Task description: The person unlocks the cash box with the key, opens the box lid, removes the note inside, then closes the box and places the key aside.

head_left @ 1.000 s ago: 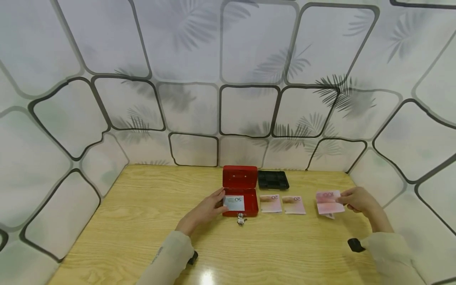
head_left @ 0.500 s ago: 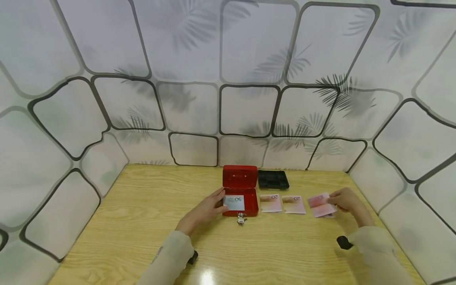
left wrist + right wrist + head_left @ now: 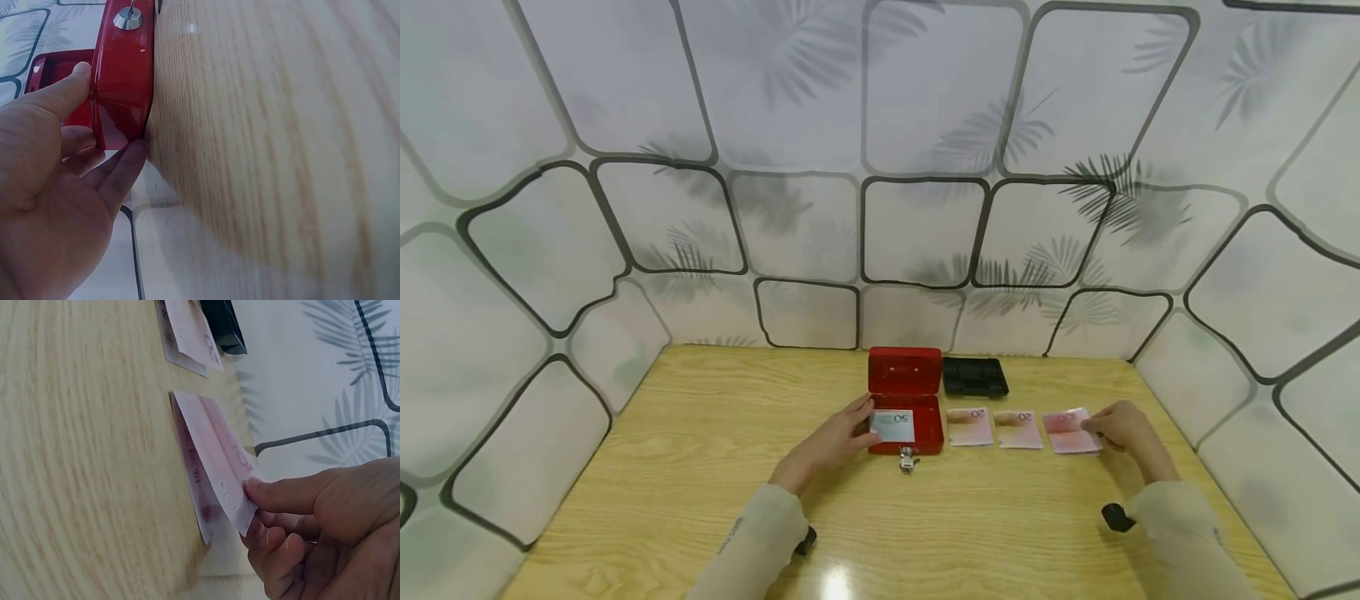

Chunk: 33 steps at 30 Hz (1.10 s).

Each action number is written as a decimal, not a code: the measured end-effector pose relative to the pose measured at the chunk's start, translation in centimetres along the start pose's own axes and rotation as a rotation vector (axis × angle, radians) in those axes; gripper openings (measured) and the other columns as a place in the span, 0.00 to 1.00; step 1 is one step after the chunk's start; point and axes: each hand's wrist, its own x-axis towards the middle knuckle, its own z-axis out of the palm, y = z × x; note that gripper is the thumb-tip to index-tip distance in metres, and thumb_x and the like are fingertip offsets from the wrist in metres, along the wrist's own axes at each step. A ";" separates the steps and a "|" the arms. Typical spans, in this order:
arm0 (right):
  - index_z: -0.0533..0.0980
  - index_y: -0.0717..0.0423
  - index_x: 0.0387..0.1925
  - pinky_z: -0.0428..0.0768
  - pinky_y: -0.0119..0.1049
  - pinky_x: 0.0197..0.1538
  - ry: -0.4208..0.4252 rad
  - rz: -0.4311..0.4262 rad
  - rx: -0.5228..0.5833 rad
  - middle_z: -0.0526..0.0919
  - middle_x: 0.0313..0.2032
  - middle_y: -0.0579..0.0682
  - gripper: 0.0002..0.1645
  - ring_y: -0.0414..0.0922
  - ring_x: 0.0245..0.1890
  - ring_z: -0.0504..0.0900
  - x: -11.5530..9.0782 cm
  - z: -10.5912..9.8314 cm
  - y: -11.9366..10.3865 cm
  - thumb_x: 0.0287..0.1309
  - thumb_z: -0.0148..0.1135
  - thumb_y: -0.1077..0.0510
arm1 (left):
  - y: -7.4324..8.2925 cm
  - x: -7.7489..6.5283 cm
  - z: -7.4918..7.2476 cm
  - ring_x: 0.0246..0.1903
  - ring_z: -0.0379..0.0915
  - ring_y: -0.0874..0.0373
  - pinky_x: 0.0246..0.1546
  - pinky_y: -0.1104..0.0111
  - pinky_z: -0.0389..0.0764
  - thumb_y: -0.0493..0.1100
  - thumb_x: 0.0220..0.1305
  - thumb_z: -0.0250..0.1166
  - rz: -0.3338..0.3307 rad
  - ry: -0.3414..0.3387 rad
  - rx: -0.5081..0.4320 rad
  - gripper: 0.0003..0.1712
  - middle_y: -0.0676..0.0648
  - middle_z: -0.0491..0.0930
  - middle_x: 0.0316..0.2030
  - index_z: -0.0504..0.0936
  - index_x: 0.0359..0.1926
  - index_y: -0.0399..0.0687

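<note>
An open red cash box [image 3: 929, 429] stands on the table with its lid up, and a folded banknote marked 50 [image 3: 892, 427] lies inside. My left hand [image 3: 838, 437] grips the box's left side; in the left wrist view the thumb is over the rim and the fingers lie against the outer wall. To the right, my right hand [image 3: 1123, 429] pinches the edge of a folded pink 100 banknote [image 3: 215, 447] between thumb and fingers. That note's lower flap hangs slightly apart from the upper one. Two folded banknotes marked 20 [image 3: 970, 427] lie between the box and the 100 note.
Behind the 20 notes is a black compartment tray [image 3: 975, 378], beside the box lid. Keys [image 3: 907, 461] hang from the lock at the box front. A patterned wall [image 3: 805, 312] borders the wooden table [image 3: 880, 525] at the back and sides.
My right hand has moved left and lowered the 100 banknote into line beside the 20 notes, turning it straighter. My left hand has stayed on the cash box.
</note>
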 end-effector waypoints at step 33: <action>0.82 0.61 0.21 0.66 0.33 0.22 0.067 0.037 -0.119 0.68 0.09 0.41 0.23 0.38 0.13 0.67 -0.2 1.4 0.6 0.67 0.62 0.51 | 0.1 0.0 0.0 0.78 0.47 0.41 0.75 0.48 0.56 0.46 0.75 0.64 -0.001 0.003 -0.019 0.41 0.40 0.49 0.81 0.57 0.77 0.30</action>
